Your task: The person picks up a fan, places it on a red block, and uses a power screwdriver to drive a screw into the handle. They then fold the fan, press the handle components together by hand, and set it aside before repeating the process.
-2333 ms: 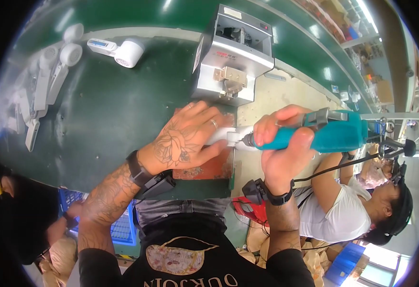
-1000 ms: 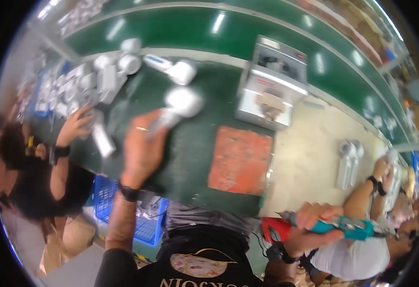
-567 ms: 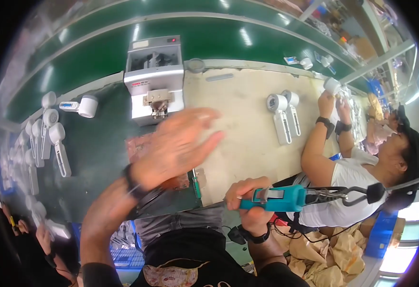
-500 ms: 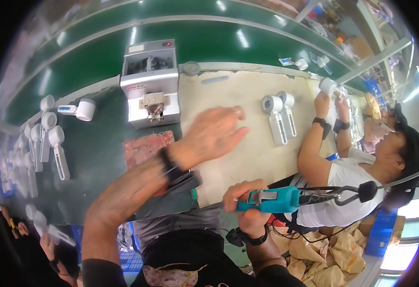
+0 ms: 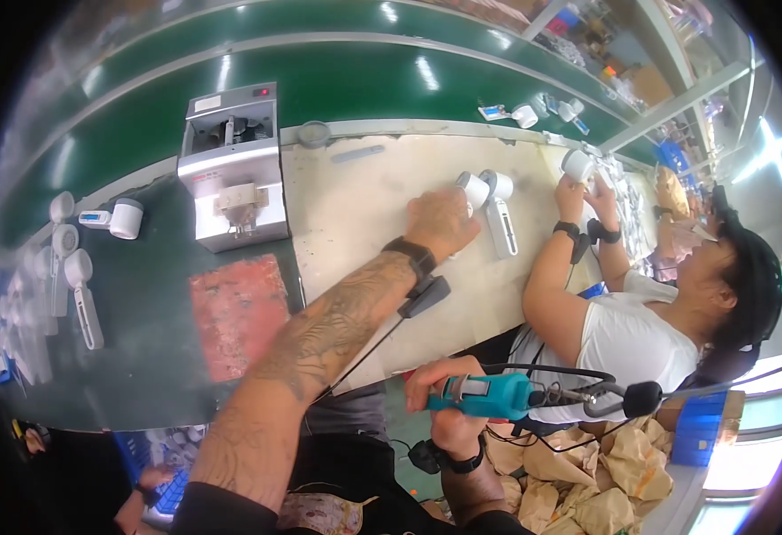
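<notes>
My left hand (image 5: 444,223) is over the pale part of the bench, its fingers closed around a white handheld device with a round head (image 5: 472,190). The palm hides most of that handle. A second white device (image 5: 501,223) of the same kind lies right beside it, handle toward me. Low in front of my body, my right hand (image 5: 451,397) is wrapped round a teal electric screwdriver (image 5: 489,395), which hangs sideways from a metal clip and a cable.
A grey-silver machine (image 5: 235,178) stands on the bench, with a red worn pad (image 5: 239,316) in front. Several white devices (image 5: 83,294) lie at the left. At the right, a co-worker (image 5: 623,330) handles a similar piece. Crumpled brown paper (image 5: 587,477) sits below.
My left hand has reached right and closed on one of the two white devices, which has turned. The view has shifted. My right hand keeps its hold on the screwdriver.
</notes>
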`<state>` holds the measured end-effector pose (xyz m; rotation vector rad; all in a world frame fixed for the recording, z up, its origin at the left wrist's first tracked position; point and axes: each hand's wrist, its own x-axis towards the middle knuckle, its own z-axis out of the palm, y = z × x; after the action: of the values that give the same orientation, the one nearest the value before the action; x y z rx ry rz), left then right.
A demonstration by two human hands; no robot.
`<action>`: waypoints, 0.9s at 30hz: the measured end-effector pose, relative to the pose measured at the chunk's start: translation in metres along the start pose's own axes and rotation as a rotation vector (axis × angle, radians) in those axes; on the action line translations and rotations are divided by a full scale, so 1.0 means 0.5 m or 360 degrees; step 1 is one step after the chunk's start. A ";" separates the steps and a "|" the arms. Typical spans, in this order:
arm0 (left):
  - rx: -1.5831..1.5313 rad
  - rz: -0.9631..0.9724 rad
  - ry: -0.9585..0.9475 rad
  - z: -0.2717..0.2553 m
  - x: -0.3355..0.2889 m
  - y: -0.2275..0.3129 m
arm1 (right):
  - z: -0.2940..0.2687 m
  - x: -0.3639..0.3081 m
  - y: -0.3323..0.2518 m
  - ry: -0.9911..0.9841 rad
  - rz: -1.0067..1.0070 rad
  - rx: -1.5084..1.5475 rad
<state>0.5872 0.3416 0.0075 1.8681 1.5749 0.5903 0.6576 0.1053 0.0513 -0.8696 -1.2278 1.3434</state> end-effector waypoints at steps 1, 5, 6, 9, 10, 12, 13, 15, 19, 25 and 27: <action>0.0016 -0.0022 0.0005 -0.012 -0.018 -0.022 | -0.001 0.002 0.005 0.0017 0.0056 -0.0067; -0.0041 0.0544 0.0405 -0.091 -0.120 -0.097 | 0.004 0.029 0.033 0.0113 -0.0017 -0.0129; -0.0075 0.0622 0.0466 -0.112 -0.159 -0.112 | 0.002 0.036 0.039 0.0119 -0.0016 -0.0140; -0.0037 0.0671 0.0415 -0.205 -0.289 -0.152 | 0.024 0.056 0.061 0.0102 0.0025 -0.0145; -0.0025 0.0628 0.0411 -0.237 -0.328 -0.160 | 0.035 0.062 0.066 0.0091 -0.0035 -0.0118; -0.0002 0.0502 0.0138 -0.284 -0.394 -0.176 | 0.052 0.070 0.068 0.0004 -0.0074 -0.0082; 0.0000 0.0452 0.0143 -0.290 -0.415 -0.201 | 0.072 0.073 0.068 -0.0027 -0.0038 -0.0065; 0.0234 0.0789 0.0412 -0.292 -0.446 -0.250 | 0.109 0.077 0.058 -0.0079 -0.0075 0.0096; -0.0054 0.0740 0.0423 -0.281 -0.478 -0.303 | 0.203 0.111 0.037 -0.0149 -0.0256 0.0200; -0.0040 0.0660 0.0226 -0.287 -0.488 -0.315 | 0.227 0.120 0.035 -0.0122 -0.0235 0.0019; -0.0091 0.0664 0.0374 -0.286 -0.496 -0.307 | 0.209 0.108 0.044 -0.0180 -0.0127 -0.0067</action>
<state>0.3341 0.1379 0.0140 2.1604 1.2893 1.0594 0.5434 0.1402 0.0588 -0.7742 -1.3686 1.3214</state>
